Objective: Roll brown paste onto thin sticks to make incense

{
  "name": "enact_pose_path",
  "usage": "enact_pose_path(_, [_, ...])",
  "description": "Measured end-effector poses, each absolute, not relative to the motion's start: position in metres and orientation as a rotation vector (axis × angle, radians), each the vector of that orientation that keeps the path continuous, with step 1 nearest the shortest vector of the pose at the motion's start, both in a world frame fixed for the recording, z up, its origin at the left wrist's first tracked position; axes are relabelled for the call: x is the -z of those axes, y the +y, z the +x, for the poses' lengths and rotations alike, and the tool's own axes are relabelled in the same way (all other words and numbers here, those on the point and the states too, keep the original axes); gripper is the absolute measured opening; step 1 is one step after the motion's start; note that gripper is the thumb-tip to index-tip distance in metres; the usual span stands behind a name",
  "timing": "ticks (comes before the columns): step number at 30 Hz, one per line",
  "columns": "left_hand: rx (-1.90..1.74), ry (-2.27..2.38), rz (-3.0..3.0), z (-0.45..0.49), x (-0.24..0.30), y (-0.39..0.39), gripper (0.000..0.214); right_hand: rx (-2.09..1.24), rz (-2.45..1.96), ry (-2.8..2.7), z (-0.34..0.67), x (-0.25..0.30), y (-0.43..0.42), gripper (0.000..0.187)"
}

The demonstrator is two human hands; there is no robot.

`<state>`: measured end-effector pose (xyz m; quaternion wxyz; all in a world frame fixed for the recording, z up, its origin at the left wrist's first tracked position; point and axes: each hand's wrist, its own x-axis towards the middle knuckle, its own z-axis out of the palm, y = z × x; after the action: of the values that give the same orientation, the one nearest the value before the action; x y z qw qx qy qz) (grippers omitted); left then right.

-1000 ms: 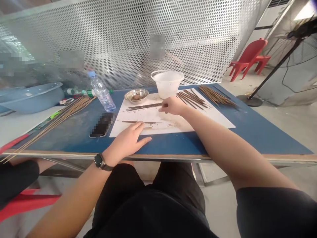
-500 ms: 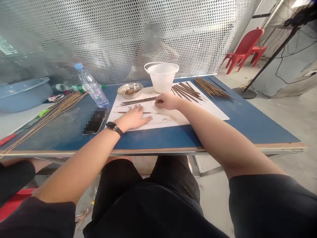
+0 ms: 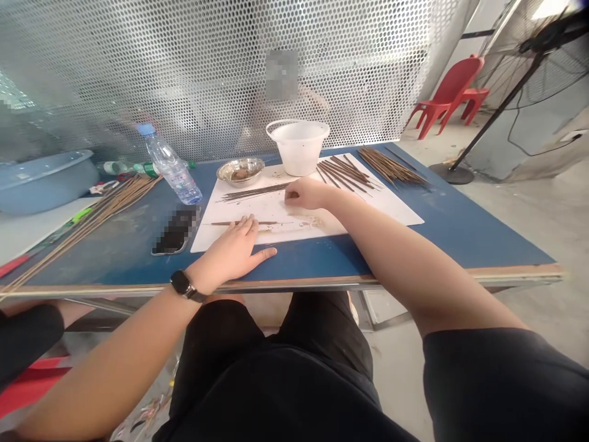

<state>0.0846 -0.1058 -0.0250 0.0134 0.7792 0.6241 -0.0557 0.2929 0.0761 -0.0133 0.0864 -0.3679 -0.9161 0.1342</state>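
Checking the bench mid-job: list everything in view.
Blue table: one, blue, beneath everything.
Paper sheet: one, white, on table.
Thin sticks: many, brown, on sheet.
Stick bundles: two, brown, beside sheet.
Steel bowl: one, silver, sheet's far edge.
Plastic bucket: one, white, beside bowl.
Water bottle: one, clear, left of sheet.
Phone: one, black, left of sheet.
Basin: one, pale blue, far left.
Wristwatch: one, black, left wrist.
Left hand: one, flat, sheet's near edge.
Right hand: one, curled, on sheet.

Ahead of my right hand [image 3: 308, 194], the white plastic bucket [image 3: 298, 147] and the steel bowl [image 3: 240, 171] block the way, with the dark sticks [image 3: 343, 175] just right of them. Past my left hand [image 3: 229, 248], the phone [image 3: 175, 229] and the water bottle [image 3: 169, 166] stand in the way. Beyond the table's far edge, the perforated metal screen [image 3: 221, 73] closes everything off.
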Motion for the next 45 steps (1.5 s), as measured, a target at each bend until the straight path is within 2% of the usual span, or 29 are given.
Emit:
enact_pose_path(4, [0.198,1.963,2.375,0.08,0.028,-0.064,0.106,-0.4,-1.101,-2.729,0.293,0.013,0.074,0.016])
enact_pose_path(10, [0.28,1.947,2.299,0.076,0.02,-0.022,0.108,-0.382,-1.062,-2.763,0.293,0.012,0.072,0.03])
enact_pose_path(15, [0.233,1.938,2.32,0.077,0.016,-0.034,0.105,-0.291,-1.008,-2.877,0.287,0.008,0.063,0.018])
enact_pose_path(21, [0.152,1.912,2.378,0.076,0.016,-0.072,0.098,-0.126,-1.0,-3.002,0.283,0.003,0.051,0.022])
enact_pose_path(30, [0.101,1.87,2.404,0.086,0.022,-0.112,0.103,-0.533,-0.925,-3.073,0.298,-0.002,0.059,0.018])
enact_pose_path(41, [0.202,1.84,2.311,0.083,0.02,-0.04,0.116,-0.605,-1.08,-2.93,0.304,-0.002,0.069,0.023])
enact_pose_path(45, [0.206,1.828,2.287,0.084,0.013,-0.032,0.112,-0.571,-1.064,-2.926,0.303,0.0,0.071,0.019])
